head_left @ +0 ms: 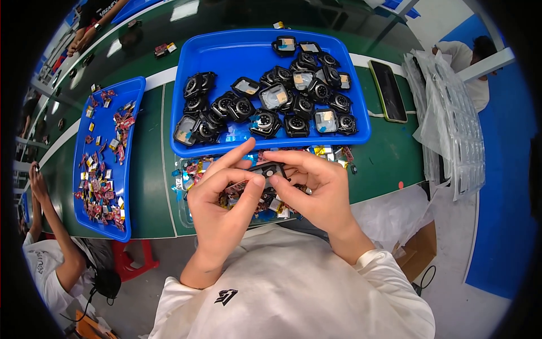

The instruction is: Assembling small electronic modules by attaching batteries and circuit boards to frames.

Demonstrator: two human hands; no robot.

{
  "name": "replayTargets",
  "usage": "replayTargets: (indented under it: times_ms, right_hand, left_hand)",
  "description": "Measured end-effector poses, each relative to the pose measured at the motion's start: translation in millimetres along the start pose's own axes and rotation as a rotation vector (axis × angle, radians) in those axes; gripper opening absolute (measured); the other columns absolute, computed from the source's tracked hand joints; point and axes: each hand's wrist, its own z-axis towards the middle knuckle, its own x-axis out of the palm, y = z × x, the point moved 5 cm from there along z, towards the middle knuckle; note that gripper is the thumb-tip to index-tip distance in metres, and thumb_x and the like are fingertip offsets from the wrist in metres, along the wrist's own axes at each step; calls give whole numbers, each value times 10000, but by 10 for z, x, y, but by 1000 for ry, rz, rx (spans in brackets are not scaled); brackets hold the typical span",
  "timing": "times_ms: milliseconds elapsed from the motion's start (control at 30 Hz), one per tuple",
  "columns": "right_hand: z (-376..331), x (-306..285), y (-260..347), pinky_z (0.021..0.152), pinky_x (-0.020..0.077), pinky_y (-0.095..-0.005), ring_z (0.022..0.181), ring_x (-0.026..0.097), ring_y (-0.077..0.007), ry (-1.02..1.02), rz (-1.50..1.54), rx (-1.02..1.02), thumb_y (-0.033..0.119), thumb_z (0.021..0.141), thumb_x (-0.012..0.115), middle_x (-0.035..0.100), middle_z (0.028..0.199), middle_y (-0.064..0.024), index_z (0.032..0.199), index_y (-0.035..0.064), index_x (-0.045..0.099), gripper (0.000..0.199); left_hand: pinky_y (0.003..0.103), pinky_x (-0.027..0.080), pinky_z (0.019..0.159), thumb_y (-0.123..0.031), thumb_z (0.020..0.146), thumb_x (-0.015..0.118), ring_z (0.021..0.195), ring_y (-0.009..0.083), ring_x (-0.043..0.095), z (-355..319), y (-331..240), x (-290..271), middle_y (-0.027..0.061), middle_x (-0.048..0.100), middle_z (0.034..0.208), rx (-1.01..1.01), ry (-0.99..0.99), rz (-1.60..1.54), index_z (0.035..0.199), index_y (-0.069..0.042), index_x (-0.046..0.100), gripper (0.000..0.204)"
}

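Between my two hands, in front of my chest, is a black smartwatch case (267,169). My left hand (223,198) pinches its left side, with the thumb on its lower edge. On the other side my right hand (316,189) grips it, thumb pressed to the face and index finger along the top. Below the hands a clear plastic tray (185,212) holds small red circuit boards and battery pieces, partly hidden by my fingers. Just beyond stands a blue tray (212,53) with many black watch cases (274,96) piled in it.
At the left, another blue tray (127,198) contains small boards and yellow-silver batteries. A phone (388,90) lies right of the large tray, beside stacked clear plastic trays (446,124). A conveyor belt (237,16) runs behind. Other people sit at the left and far right.
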Motion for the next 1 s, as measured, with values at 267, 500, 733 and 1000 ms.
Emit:
replayTargets:
  times_ms: [267,500,733,1000]
  right_hand:
    - [-10,-6,26,618,544,-233,721,678,-129,-87,-118,-235,19,793,668,684,973,-113,1058,6,654,265]
    - [-2,-4,12,604,540,-222,695,672,-124,-136,-97,-271,24,799,666,691,925,-101,993,3,675,196]
    - [-10,-46,-4,630,531,-209,757,644,-111,-219,-16,-350,-54,791,658,676,919,-115,975,-43,661,184]
    - [32,-92,-62,619,492,-163,807,630,-90,-172,291,-205,-46,795,660,660,950,-117,947,-47,589,167]
  left_hand:
    - [291,485,828,-3,761,685,964,201,623,9,45,9,186,640,1105,-24,-11,-26,818,16,677,60]
    - [281,485,819,15,745,697,963,191,627,-13,40,33,186,647,1088,-35,-12,-58,834,20,686,90]
    - [265,504,753,47,711,712,885,189,649,-79,-86,38,184,653,1066,23,-52,42,874,39,689,165]
    - [228,461,623,58,683,725,713,138,590,-81,-132,-47,105,640,853,240,-99,154,784,31,664,121]
